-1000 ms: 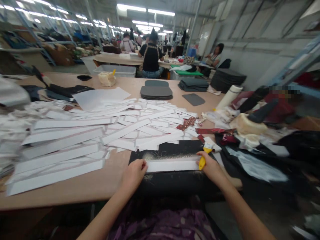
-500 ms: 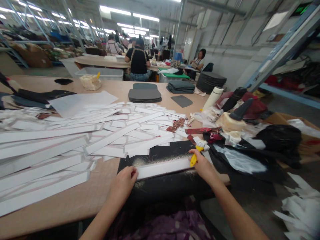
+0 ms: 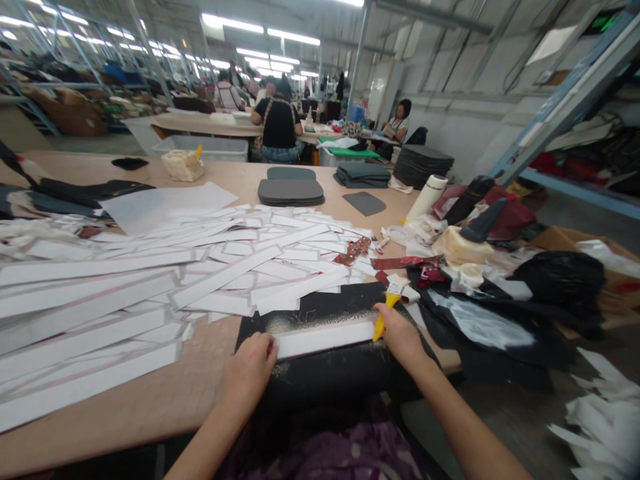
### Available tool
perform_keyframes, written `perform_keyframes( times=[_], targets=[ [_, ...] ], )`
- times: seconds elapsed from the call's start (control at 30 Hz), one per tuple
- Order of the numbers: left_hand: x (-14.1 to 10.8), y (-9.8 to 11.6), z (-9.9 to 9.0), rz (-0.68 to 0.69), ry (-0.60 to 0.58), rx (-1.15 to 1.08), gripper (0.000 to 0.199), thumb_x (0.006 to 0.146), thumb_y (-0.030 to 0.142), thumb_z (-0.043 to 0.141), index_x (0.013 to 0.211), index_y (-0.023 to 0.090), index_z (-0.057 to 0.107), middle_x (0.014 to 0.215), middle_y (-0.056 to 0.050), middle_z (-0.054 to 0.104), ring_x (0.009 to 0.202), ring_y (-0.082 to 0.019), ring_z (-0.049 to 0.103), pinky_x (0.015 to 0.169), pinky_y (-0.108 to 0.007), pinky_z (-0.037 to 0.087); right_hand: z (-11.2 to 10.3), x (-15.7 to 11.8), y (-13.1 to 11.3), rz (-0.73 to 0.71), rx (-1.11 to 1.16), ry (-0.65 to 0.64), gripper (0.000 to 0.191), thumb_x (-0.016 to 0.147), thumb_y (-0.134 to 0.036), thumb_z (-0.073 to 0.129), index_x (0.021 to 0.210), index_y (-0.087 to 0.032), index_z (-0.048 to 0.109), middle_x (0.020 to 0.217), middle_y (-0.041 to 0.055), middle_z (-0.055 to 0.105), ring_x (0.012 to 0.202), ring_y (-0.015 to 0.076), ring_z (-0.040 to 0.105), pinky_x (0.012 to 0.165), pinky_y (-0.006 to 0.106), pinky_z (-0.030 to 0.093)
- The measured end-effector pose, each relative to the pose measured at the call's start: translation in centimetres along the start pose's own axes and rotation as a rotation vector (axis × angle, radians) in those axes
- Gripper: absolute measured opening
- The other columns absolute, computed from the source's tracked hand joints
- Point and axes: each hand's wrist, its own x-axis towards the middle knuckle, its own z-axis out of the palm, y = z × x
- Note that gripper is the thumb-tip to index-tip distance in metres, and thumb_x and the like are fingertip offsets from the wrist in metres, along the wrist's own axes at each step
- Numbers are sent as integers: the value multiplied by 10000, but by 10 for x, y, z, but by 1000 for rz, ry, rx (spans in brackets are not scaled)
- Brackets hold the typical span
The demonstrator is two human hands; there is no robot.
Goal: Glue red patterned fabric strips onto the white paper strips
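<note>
A long white strip (image 3: pixel 325 337) lies on a black mat (image 3: pixel 320 380) right in front of me. My left hand (image 3: pixel 256 357) is closed on the strip's left end, thumb and fingers pinched together. At the other end, my right hand (image 3: pixel 397 333) is closed around a yellow-handled paintbrush (image 3: pixel 386 312), its pale bristles pointing up and away from me. The fingers of that hand are also close to the strip's right end; whether they touch it is hard to see. Crusty pale residue speckles the mat along the strip's far edge.
Many white strips (image 3: pixel 125 313) spread over the table to the left and ahead. Grey panels (image 3: pixel 291 192) are stacked farther back. To the right are a pale flask (image 3: pixel 425 198), a crusted pot (image 3: pixel 463 243) and a black bag (image 3: pixel 560 283). Several people sit at farther tables.
My right hand has shifted slightly left, and the brush has turned more upright, with its bristles showing more clearly. The left hand stays at the strip's left end.
</note>
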Motion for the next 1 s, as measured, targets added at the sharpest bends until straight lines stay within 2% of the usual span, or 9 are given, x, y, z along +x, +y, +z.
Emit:
perform_keyframes(
  times=[0.13, 0.27, 0.37, 0.43, 0.5, 0.63, 0.7, 0.83, 1.0],
  targets=[
    [-10, 12, 4, 107, 241, 214, 342, 849, 177, 424, 1179, 161, 513, 943, -89, 586, 861, -216, 530, 726, -319, 419, -18, -7, -19, -86, -20, 103, 400, 852, -95, 312, 1147, -171, 570, 812, 122, 591, 809, 234, 564, 722, 333, 434],
    [-21, 22, 16, 373, 399, 217, 329, 816, 87, 440, 1094, 184, 587, 1143, -100, 572, 1024, -253, 501, 856, -395, 407, -39, -18, -64, -329, 567, -102, 388, 889, -208, 360, 1261, -242, 466, 830, 35, 638, 759, 160, 586, 741, 278, 445],
    [-26, 21, 29, 497, 420, 181, 303, 812, 69, 429, 1025, 159, 623, 1093, -99, 606, 999, -244, 521, 863, -388, 425, -40, -15, -85, -288, 883, -186, 324, 882, -349, 411, 1166, -253, 534, 864, -2, 654, 728, 124, 595, 717, 233, 447],
    [-27, 17, 36, 544, 438, 162, 323, 806, 47, 408, 1032, 130, 623, 1050, -108, 621, 966, -229, 539, 852, -360, 445, -36, -8, -76, -183, 913, -152, 272, 857, -381, 434, 968, -218, 622, 845, 8, 658, 757, 136, 601, 715, 232, 444],
    [-28, 15, 40, 569, 460, 153, 350, 800, 31, 388, 1062, 106, 610, 1055, -116, 619, 975, -223, 541, 861, -342, 452, -34, -1, -50, -28, 835, -98, 275, 833, -381, 438, 850, -195, 639, 786, 22, 661, 760, 158, 609, 688, 238, 442],
    [-29, 15, 43, 561, 488, 163, 358, 807, 35, 374, 1068, 106, 608, 1062, -111, 616, 983, -222, 541, 871, -340, 459, -42, -2, 10, 341, 408, 96, 337, 807, -398, 422, 828, -158, 658, 698, 80, 651, 708, 215, 616, 629, 281, 428],
    [-29, 16, 44, 544, 501, 172, 344, 814, 44, 378, 1054, 111, 615, 1047, -109, 617, 970, -223, 545, 860, -342, 465, -47, -12, 23, 315, 323, 147, 354, 813, -419, 412, 845, -171, 663, 699, 82, 655, 700, 217, 615, 630, 287, 427],
    [-29, 18, 43, 520, 514, 165, 322, 820, 57, 385, 1027, 120, 623, 1019, -106, 619, 957, -227, 546, 857, -359, 460, -50, -30, 27, 50, 485, 67, 320, 819, -412, 402, 839, -216, 654, 775, 45, 682, 749, 191, 626, 694, 273, 445],
    [-34, 34, 43, 453, 509, 135, 323, 819, 64, 396, 1061, 113, 605, 1034, -105, 620, 990, -238, 528, 914, -394, 411, -58, -16, 27, 100, 236, 217, 342, 819, -398, 394, 809, -167, 646, 762, 96, 665, 759, 236, 606, 758, 352, 421]
  ],
)
